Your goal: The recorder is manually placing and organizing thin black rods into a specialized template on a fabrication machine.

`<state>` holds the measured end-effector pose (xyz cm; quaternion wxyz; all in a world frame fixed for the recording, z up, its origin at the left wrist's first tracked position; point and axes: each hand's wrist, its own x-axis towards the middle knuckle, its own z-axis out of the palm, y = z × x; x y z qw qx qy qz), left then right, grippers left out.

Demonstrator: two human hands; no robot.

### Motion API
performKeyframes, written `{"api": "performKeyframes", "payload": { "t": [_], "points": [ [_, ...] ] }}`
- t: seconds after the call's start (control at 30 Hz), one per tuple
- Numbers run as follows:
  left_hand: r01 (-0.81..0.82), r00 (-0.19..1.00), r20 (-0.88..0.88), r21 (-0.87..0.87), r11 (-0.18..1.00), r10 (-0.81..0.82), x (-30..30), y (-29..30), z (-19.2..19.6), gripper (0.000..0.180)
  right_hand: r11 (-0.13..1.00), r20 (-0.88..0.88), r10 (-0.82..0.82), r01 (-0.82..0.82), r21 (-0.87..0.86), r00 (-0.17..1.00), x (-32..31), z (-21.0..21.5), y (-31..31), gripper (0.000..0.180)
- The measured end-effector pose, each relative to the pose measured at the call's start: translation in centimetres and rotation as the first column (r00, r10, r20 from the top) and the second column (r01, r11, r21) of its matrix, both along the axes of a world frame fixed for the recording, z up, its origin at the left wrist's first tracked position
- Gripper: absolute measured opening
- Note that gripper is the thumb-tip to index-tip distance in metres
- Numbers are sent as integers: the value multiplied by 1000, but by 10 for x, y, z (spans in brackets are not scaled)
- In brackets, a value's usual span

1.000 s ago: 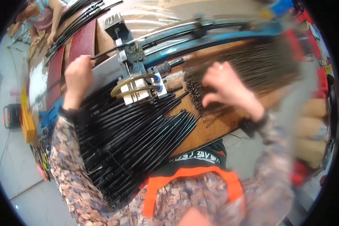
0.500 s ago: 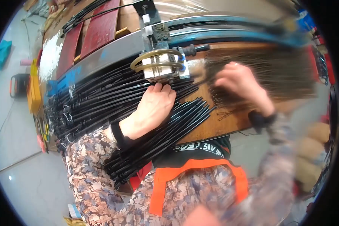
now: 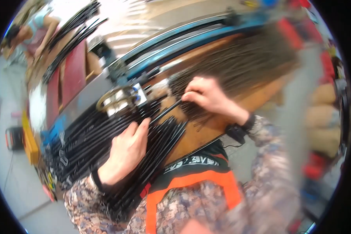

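A thin black rod [image 3: 167, 112] slants between my two hands over the wooden bench. Its upper right end is pinched in the closed fingers of my right hand [image 3: 206, 94]. At its lower left, the thumb and fingers of my left hand [image 3: 128, 148] are closed around it, above the black rods. Just beyond my left hand stands a small metal clamp unit [image 3: 120, 102] with a looped yellowish hose. Many black rods [image 3: 85, 134] lie side by side to the left, and another bunch of rods [image 3: 168, 136] fans out between my left hand and the bench's near edge.
A wide pile of thin dark wire-like pieces [image 3: 241, 58] covers the bench's right side. Behind it runs a blue rail [image 3: 175, 50]. Dark red boards [image 3: 75, 72] lie at the far left, where another person [image 3: 37, 33] sits. Tan sacks [image 3: 321, 117] stand on the right.
My view has swung, shifting the bench lower left in the picture. My right hand has come from the wire pile toward my left hand, and the rod between them now shows plainly.
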<state>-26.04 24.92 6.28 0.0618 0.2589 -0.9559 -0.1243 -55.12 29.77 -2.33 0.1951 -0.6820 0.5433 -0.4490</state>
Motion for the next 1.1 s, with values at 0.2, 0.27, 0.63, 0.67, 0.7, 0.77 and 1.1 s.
{"api": "performKeyframes", "payload": {
  "t": [0.2, 0.27, 0.63, 0.67, 0.7, 0.77, 1.1],
  "points": [
    [44, 999, -27, -73, 996, -46, -14, -1, 20, 37, 984, 109, -178, 180, -8, 978, 4, 3, 12, 35],
    [57, 998, -21, -91, 994, -59, -16, -1, 23, 37, 977, 94, -208, 212, -31, 974, 4, 4, 14, 44],
    [132, 988, 94, -108, 985, -122, -27, -13, 39, 37, 924, -207, -98, 11, -383, 973, 3, 15, 8, 39],
    [136, 988, 93, -110, 985, -126, -34, -17, 38, 37, 888, -312, -148, -13, -460, 938, 5, 16, 8, 43],
    [151, 987, 77, -124, 981, -142, -43, -22, 36, 34, 937, -386, -63, -79, -340, 920, 5, 16, 9, 61],
    [198, 980, 2, -174, 965, -201, -60, -35, 38, 29, 893, -391, -134, -61, -446, 911, -5, 24, 4, 67],
    [266, 961, -22, -194, 944, -275, -43, -92, 59, 28, -273, -307, -918, 962, 29, -251, -264, -108, 144, 61]
  ]
}}
